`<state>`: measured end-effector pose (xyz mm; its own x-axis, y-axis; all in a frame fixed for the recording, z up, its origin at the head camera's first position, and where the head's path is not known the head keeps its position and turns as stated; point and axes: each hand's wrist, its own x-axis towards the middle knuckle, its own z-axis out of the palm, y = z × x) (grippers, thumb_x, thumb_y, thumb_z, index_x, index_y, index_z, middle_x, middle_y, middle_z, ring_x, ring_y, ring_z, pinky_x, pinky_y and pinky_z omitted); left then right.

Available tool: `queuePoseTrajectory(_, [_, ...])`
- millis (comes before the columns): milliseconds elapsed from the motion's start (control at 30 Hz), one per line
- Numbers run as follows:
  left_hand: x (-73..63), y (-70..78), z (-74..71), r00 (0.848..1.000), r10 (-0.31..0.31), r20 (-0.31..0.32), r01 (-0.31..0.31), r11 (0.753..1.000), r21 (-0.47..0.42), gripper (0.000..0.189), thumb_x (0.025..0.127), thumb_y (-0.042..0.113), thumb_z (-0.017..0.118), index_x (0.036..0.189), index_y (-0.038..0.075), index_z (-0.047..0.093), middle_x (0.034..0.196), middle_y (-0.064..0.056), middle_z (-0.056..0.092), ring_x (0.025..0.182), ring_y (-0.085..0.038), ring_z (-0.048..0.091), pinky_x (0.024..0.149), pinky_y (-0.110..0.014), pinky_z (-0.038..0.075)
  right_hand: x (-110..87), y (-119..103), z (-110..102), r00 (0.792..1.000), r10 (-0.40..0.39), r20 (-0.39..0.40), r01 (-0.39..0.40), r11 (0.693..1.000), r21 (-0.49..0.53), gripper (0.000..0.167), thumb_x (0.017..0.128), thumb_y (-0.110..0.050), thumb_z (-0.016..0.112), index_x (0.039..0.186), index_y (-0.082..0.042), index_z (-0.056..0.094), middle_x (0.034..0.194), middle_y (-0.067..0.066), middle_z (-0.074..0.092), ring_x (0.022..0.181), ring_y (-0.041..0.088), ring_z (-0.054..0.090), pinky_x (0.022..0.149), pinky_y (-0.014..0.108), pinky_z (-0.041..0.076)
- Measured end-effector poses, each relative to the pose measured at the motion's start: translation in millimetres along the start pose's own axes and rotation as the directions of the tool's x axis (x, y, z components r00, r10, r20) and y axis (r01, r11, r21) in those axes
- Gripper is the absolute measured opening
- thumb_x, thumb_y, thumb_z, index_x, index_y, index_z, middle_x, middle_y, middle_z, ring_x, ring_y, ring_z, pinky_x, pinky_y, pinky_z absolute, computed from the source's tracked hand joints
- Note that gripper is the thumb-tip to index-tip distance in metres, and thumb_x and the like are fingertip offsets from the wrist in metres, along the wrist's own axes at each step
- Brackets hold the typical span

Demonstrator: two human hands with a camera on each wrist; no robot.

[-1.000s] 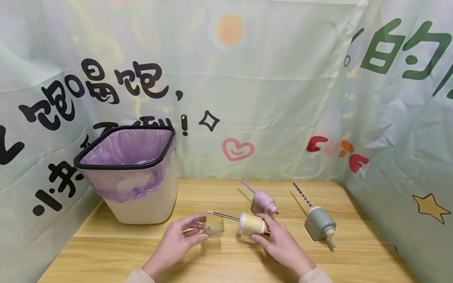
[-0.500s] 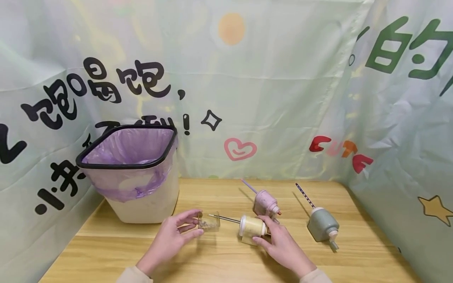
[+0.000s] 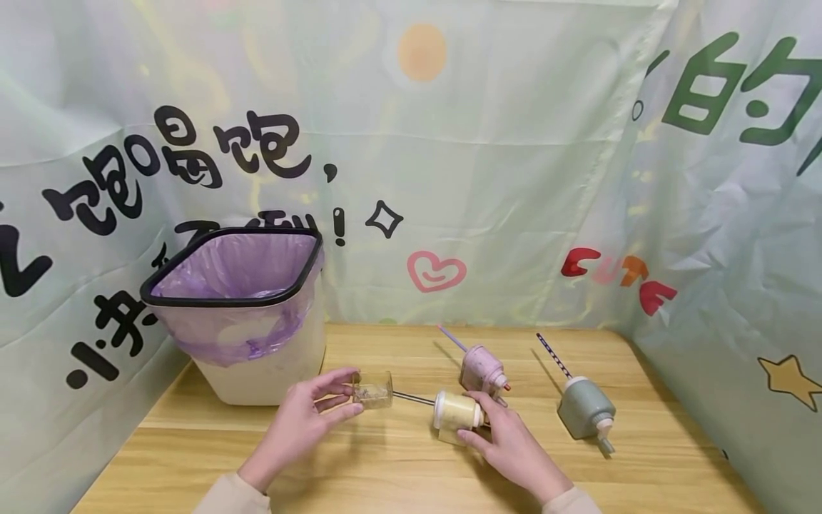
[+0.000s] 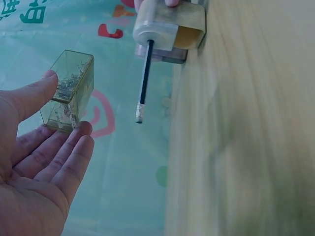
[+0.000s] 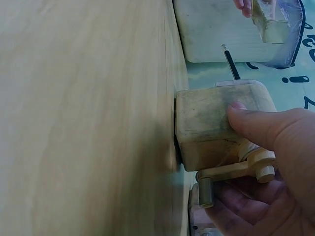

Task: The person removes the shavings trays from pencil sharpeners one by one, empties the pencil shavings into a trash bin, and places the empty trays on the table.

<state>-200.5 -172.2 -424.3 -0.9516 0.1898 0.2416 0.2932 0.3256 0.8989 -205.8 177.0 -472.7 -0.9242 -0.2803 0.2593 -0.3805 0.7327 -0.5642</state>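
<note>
My left hand [image 3: 307, 417] pinches a clear yellowish shavings drawer [image 3: 374, 394] between thumb and fingertips, raised above the table. Grey shavings sit inside the drawer, as the left wrist view shows. My right hand [image 3: 514, 451] grips a yellow hand-crank pencil sharpener [image 3: 457, 411] that rests on the table. A dark pencil [image 4: 145, 78] with a metal-banded end sticks out of its front, towards the left hand. In the head view the drawer covers that pencil's tip. The crank handle [image 5: 231, 169] lies between the right thumb and lower fingers.
A bin [image 3: 276, 385] with a black rim and purple liner stands at the left. Behind the right hand is a pink sharpener [image 3: 480, 365] with a purple pencil. A grey sharpener [image 3: 583, 407] with a striped pencil stands farther right. Printed cloth [image 3: 501, 178] encloses the table.
My left hand has carried the drawer left and up, nearer the bin and away from the yellow sharpener. The right hand stays in place on the sharpener.
</note>
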Motion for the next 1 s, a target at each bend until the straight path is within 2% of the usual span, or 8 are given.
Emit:
queuePoseTrajectory(233, [0.5,11.4,-7.3,1.0,0.009,-0.019,-0.009,1.0,0.009,0.053,0.087,0.011,0.089,0.137,0.01,0.071,0.132,-0.012,0.076,0.113,-0.02,0.076,0.101,-0.03,0.063,1.6,1.0,-1.4,1.0,-0.026,0.012,0.026,1.0,-0.016,0.062,0.093,-0.032,0.085,0.144,-0.007,0.06,0.12,0.001,0.071,0.114,0.022,0.068,0.097,0.048,0.06])
queuePoseTrajectory(400, [-0.7,21.4,-16.0,0.999,0.041,-0.029,-0.04,0.999,0.036,0.053,0.089,0.016,0.089,0.138,0.01,0.07,0.131,-0.01,0.076,0.112,-0.019,0.076,0.099,-0.027,0.063,5.5,-0.6,-9.9,0.995,-0.085,0.043,0.085,0.996,-0.015,0.066,0.097,-0.036,0.081,0.147,-0.002,0.056,0.134,0.009,0.07,0.12,0.026,0.069,0.1,0.049,0.06])
queuePoseTrajectory(633, [-6.0,40.2,-32.4,0.994,0.092,-0.058,-0.088,0.994,0.064,0.052,0.09,0.019,0.088,0.139,0.011,0.07,0.132,-0.011,0.075,0.11,-0.015,0.077,0.094,-0.024,0.064,18.4,-10.8,-24.1,0.993,-0.087,0.076,0.084,0.996,0.043,0.073,0.1,-0.047,0.075,0.152,0.0,0.052,0.147,0.017,0.066,0.133,0.034,0.066,0.11,0.056,0.056])
queuePoseTrajectory(767, [-8.6,53.9,-43.8,0.988,0.136,-0.074,-0.129,0.988,0.084,0.05,0.091,0.015,0.087,0.138,0.009,0.07,0.131,-0.011,0.075,0.107,-0.012,0.078,0.091,-0.024,0.065,28.5,-20.5,-32.2,0.992,-0.102,0.08,0.096,0.993,0.074,0.071,0.102,-0.044,0.074,0.153,0.0,0.051,0.144,0.016,0.067,0.132,0.034,0.067,0.11,0.052,0.057])
queuePoseTrajectory(867, [-10.4,63.8,-53.6,0.982,0.168,-0.086,-0.158,0.981,0.11,0.05,0.091,0.011,0.087,0.138,0.009,0.07,0.13,-0.012,0.075,0.104,-0.009,0.078,0.09,-0.025,0.066,38.6,-29.8,-38.6,0.988,-0.135,0.075,0.129,0.989,0.076,0.065,0.102,-0.037,0.075,0.152,-0.001,0.053,0.126,0.009,0.068,0.117,0.03,0.069,0.097,0.042,0.061])
queuePoseTrajectory(1000, [-12.6,75.3,-68.1,0.972,0.208,-0.109,-0.188,0.968,0.166,0.051,0.09,0.008,0.087,0.138,0.009,0.07,0.129,-0.013,0.076,0.101,-0.006,0.077,0.089,-0.023,0.065,52.5,-44.5,-45.6,0.984,-0.169,0.06,0.168,0.985,0.026,0.064,0.102,-0.036,0.075,0.155,-0.006,0.053,0.126,0.007,0.068,0.114,0.029,0.066,0.092,0.041,0.058])
